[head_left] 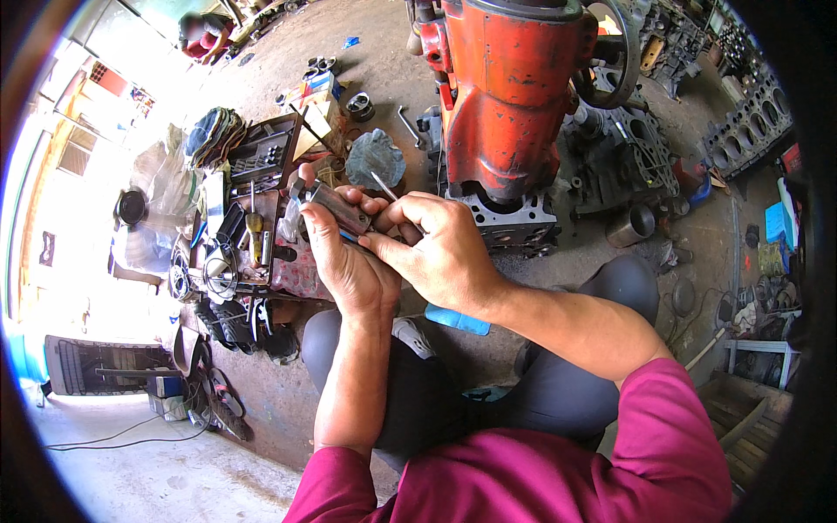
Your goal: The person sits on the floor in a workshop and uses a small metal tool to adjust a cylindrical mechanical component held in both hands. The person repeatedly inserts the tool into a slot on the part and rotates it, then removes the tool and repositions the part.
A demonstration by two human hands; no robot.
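In front of my chest, my left hand [344, 253] is wrapped round a shiny cylindrical metal part [338, 207], which lies tilted across the palm and fingers. My right hand [440, 248] meets it from the right. Between its thumb and fingers it pinches a slim pointed metal rod [382, 185], whose pale tip sticks up past the knuckles. The right thumb and fingertips touch or nearly touch the end of the metal part. Their exact contact is partly hidden by the fingers.
Ahead, a large red machine [510, 96] with a handwheel [621, 57] stands over an engine block [514, 222]. A tool tray [272, 213] lies to the left. At right are a metal cylinder sleeve [630, 227] and another block [750, 131]. Far left, another person [209, 39] crouches.
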